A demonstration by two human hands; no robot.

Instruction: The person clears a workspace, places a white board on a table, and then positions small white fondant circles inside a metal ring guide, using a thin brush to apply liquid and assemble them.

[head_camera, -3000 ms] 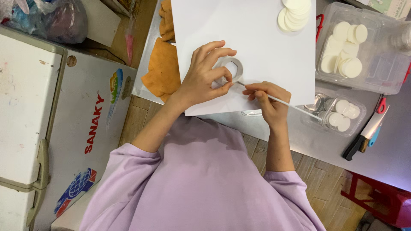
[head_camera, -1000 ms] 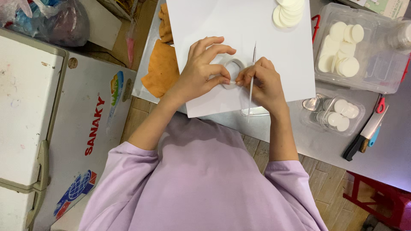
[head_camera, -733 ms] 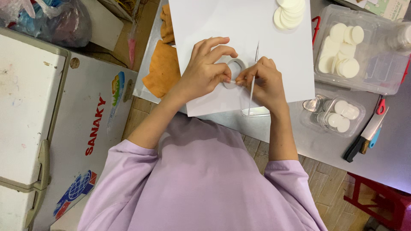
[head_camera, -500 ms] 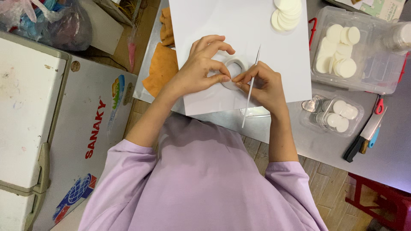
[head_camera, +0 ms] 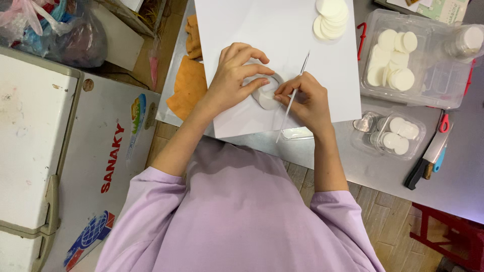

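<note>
Thin stick tool (head_camera: 292,95) in right hand (head_camera: 305,100), near upright, tip away

Both forearms reach forward from lilac sleeves and converge ahead of the chest. The left hand (head_camera: 234,75) lies palm down, its fingers (head_camera: 252,68) curled and spread, thumb pointing toward the other hand. The right hand (head_camera: 305,100) is loosely fisted, thumb and forefinger pinched together, wrist bent slightly inward.
</note>
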